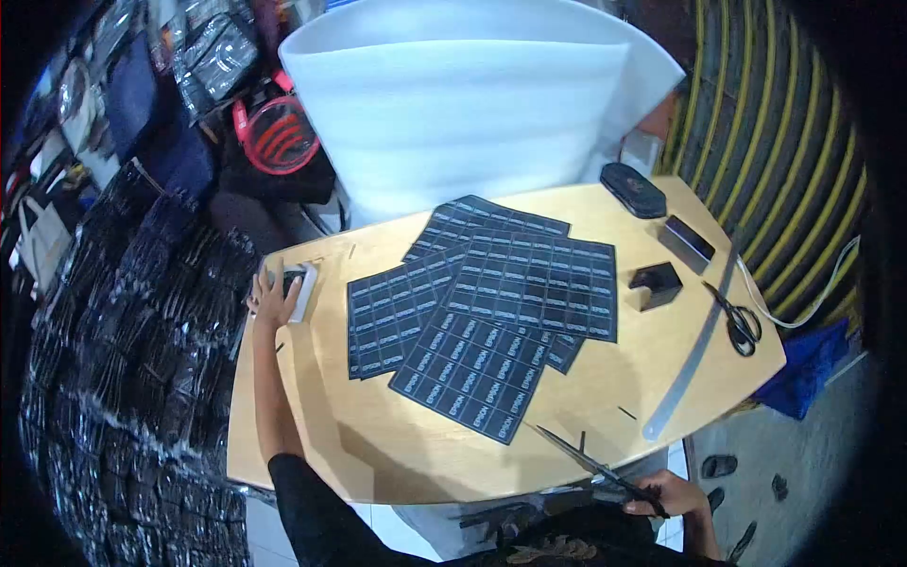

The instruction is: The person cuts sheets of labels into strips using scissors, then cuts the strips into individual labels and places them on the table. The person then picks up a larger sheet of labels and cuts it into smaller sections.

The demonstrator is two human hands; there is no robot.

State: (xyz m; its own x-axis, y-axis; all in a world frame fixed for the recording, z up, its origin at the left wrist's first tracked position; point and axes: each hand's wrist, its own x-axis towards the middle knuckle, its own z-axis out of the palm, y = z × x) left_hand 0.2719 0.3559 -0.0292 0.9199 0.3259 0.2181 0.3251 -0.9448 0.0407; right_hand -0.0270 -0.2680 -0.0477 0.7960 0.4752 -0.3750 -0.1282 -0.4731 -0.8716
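My left hand (272, 300) rests with fingers spread on a small white tray-like item (307, 281) at the table's left edge. Something dark lies under the fingers, partly hidden. In my right hand (673, 493), at the front edge, is a pair of black-handled scissors (597, 465), blades pointing left over the tabletop. Between my hands lie several overlapping dark sheets (539, 279) printed with rows of EPSON labels. The nearest sheet (472, 376) slants toward me.
On the right of the table (368, 444) are a metal ruler (694, 364), a second pair of scissors (737, 321), a black block (656, 285), a dark box (687, 244) and a black case (633, 190). White foam sheeting (472, 123) stands behind. Plastic-wrapped goods (142, 378) are stacked left.
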